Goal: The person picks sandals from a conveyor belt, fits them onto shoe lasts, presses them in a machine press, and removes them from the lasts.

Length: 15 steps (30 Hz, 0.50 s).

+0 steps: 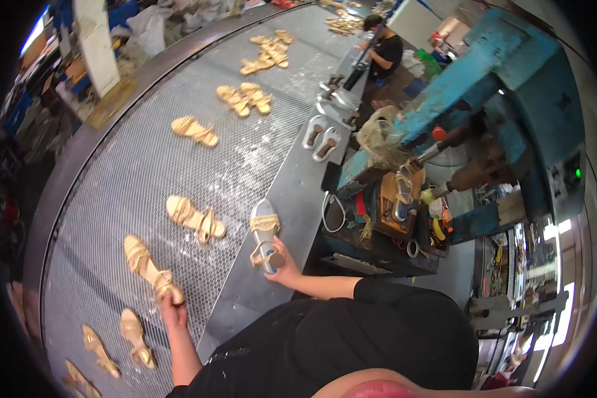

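My left hand (173,310) is closed round the heel end of a tan strappy sandal (142,260), whose toe points away from me over the mesh belt (225,172). Over the smooth metal ledge beside the belt, my right hand (284,266) grips another sandal (265,224) by its heel end. This one has a grey sole or insert and tan woven straps, with its toe pointing away. A loose tan sandal (196,217) lies on the mesh between the two. Closer to me, left of my left forearm, lies one more tan sandal (136,337).
More tan sandals (244,99) are spread along the belt. Metal sole-shaped pieces (326,144) rest on the ledge (245,285) farther off. A blue press (471,73) stands at right, with a sandal (404,192) on its wooden block. Another person (386,53) sits beyond.
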Available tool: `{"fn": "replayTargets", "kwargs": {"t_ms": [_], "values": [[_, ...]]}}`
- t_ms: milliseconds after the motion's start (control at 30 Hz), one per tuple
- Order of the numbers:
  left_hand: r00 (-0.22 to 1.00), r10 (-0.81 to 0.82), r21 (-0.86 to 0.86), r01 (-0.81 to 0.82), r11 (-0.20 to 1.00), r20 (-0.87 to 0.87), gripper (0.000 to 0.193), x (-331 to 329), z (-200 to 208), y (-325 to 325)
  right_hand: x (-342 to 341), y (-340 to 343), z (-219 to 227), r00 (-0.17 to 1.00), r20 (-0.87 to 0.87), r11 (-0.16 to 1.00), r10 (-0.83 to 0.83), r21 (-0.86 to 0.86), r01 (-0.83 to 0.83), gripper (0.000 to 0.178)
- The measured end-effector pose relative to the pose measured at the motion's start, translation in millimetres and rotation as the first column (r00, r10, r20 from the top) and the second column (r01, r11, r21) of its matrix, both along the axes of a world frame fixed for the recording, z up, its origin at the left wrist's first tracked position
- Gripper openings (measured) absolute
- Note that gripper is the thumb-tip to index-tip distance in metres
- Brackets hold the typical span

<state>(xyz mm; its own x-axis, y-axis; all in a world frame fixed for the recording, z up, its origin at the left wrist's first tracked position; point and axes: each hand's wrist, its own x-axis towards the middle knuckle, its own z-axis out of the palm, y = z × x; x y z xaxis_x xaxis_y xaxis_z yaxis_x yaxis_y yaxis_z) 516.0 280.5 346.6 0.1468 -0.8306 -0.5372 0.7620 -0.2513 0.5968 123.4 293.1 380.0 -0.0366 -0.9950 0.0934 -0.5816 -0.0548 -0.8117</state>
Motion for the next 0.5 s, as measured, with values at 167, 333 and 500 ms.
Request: {"fn": "replayTargets", "kwargs": {"t_ms": [167, 333, 500], "values": [[0.928, -0.309, -0.172, 0.276, 0.946, -0.21, 0.049, -99, 56, 43, -3, -32, 69, 0.988, 0.117, 0.994, -0.097, 0.066, 0.09, 0.075], [0.649, -0.583, -0.222, 0.553, 0.803, -0.489, 0.053, -218, 96, 18, -19, -91, 118, 0.977, 0.084, 0.972, 0.198, -0.145, -0.185, 0.054], [0.57, -0.745, -0.195, 0.733, 0.651, -0.345, 0.049, -249, 58, -37, -48, -60, 50, 0.978, 0.014, 0.971, 0.21, -0.125, -0.206, 0.066]]}}
